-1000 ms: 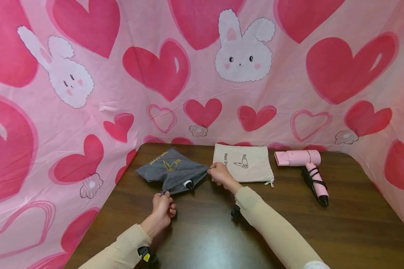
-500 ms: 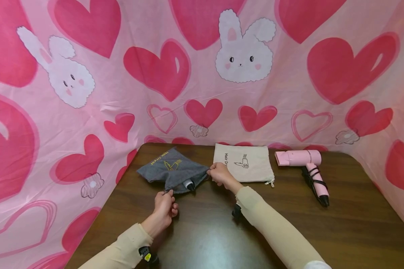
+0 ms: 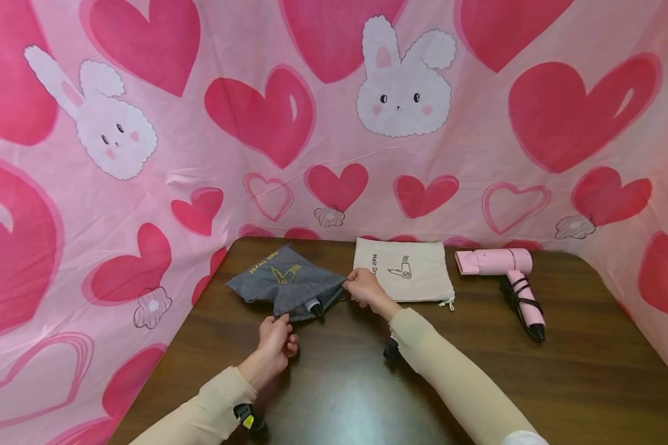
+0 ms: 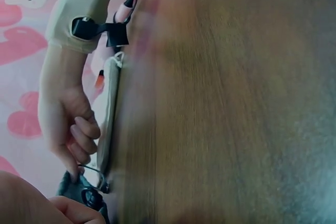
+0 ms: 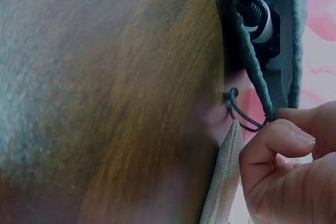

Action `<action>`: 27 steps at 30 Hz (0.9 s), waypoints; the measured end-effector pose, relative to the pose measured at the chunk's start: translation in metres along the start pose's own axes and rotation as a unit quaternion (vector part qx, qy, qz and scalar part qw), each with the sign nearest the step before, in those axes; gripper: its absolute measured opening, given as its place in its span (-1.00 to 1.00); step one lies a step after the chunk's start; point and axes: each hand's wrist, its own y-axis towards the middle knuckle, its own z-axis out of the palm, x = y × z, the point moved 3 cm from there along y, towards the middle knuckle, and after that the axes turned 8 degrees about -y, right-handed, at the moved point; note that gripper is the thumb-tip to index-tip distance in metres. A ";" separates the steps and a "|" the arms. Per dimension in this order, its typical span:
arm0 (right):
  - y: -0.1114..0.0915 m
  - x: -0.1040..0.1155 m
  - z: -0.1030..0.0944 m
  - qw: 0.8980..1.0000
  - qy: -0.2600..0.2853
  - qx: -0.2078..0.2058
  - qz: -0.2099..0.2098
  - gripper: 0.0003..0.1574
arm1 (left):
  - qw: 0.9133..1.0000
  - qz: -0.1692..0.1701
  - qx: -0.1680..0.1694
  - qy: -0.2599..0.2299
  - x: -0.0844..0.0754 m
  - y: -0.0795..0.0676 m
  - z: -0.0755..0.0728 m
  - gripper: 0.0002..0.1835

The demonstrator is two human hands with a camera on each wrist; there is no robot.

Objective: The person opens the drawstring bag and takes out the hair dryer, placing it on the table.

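Note:
A dark grey cloth drawstring bag point(image 3: 278, 281) with yellow "Hair Dryer" print lies at the table's left. From its mouth peeks the white and black end of a hair dryer handle point(image 5: 257, 17); the rest is hidden inside. My left hand point(image 3: 275, 341) pinches the near edge of the bag's mouth. At the mouth's right corner, my right hand point(image 3: 366, 289) pinches the cloth between thumb and finger. A dark drawstring loop point(image 5: 241, 111) hangs by the right fingertips. The mouth gapes between the two hands.
Partly behind my right hand lies a cream drawstring bag point(image 3: 417, 272) with black print. Farther right is a pink hair dryer point(image 3: 492, 262), its black cord wound on the handle. All rest on a brown wooden table point(image 3: 345, 383) before a pink heart-patterned cloth point(image 3: 334, 142).
My left hand has shifted slightly right, bringing the near edge of the bag's mouth with it. Less of the white handle end shows. The right hand has stayed in place.

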 end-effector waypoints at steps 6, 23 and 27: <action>-0.001 0.001 -0.002 1.000 0.014 -0.005 0.001 -0.92 | 1.000 0.009 -0.012 -0.024 0.002 0.000 -0.001 -0.89; 0.001 -0.002 -0.003 1.000 0.007 -0.020 0.002 -0.89 | 1.000 0.002 0.010 -0.017 0.014 -0.015 0.010 -0.90; -0.002 0.000 -0.005 1.000 0.004 -0.021 -0.005 -0.86 | 1.000 -0.009 0.021 -0.008 0.017 -0.018 0.014 -0.67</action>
